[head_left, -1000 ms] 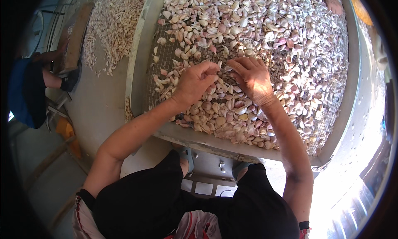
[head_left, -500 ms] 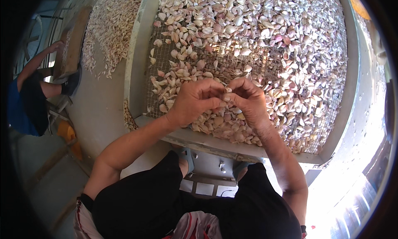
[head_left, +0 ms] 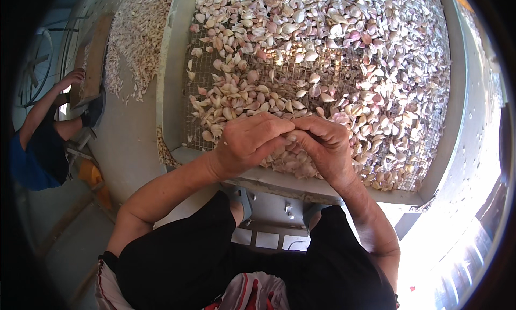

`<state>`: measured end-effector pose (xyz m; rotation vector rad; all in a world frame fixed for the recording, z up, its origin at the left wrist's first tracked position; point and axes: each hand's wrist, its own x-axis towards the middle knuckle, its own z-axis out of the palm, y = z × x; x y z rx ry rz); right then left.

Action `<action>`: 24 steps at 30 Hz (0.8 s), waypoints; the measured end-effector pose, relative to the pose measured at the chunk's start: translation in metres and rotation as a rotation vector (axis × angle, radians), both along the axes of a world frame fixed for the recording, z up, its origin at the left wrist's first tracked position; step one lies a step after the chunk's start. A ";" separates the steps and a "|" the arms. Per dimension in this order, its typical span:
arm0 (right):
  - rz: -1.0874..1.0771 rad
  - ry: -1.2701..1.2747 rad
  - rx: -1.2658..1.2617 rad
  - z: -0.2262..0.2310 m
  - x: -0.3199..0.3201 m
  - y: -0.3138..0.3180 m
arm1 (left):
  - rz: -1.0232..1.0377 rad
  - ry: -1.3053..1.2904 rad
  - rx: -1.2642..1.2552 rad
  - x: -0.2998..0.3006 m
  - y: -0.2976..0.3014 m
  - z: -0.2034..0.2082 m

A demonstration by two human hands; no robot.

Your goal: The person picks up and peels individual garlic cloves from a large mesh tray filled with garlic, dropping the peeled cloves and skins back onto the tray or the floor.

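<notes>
My left hand (head_left: 250, 144) and my right hand (head_left: 325, 144) meet above the near part of a mesh-bottomed tray. Both are closed, thumbs and forefingers pinched tip to tip around a small garlic clove (head_left: 291, 138), which the fingers mostly hide. Loose garlic cloves (head_left: 398, 89), whitish with pink and purple tints, cover much of the tray (head_left: 171, 79). Below my fingers more cloves lie against its near rim. In the middle and along the left, bare wire mesh shows between the cloves.
Left of the tray spreads a heap of pale garlic cloves (head_left: 141, 41). Farther left another person's arm (head_left: 45, 107) reaches to a wooden box (head_left: 97, 57). A yellow-orange object (head_left: 91, 173) stands below that person. My knees are beneath the tray's near edge.
Both hands have come slightly nearer to me, and their fingertips have closed tighter together, hiding more of the clove. The view has shifted a little.
</notes>
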<state>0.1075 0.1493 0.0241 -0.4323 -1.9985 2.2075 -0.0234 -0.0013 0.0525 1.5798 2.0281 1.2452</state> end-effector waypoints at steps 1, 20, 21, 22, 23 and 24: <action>-0.010 -0.035 -0.053 0.002 0.001 -0.001 | -0.006 0.001 -0.003 -0.001 -0.002 -0.002; 0.685 -0.266 0.080 0.033 0.076 -0.021 | -0.377 -0.621 -0.528 0.045 -0.074 0.011; 0.660 -0.240 0.116 0.035 0.081 -0.021 | -0.392 -0.578 -0.483 0.047 -0.077 0.006; 0.635 -0.214 0.152 0.036 0.084 -0.020 | -0.405 -0.533 -0.438 0.048 -0.079 0.002; 0.646 -0.199 0.183 0.034 0.086 -0.013 | -0.421 -0.488 -0.393 0.048 -0.077 0.002; 0.658 -0.184 0.214 0.030 0.087 -0.003 | -0.395 -0.425 -0.417 0.044 -0.074 0.003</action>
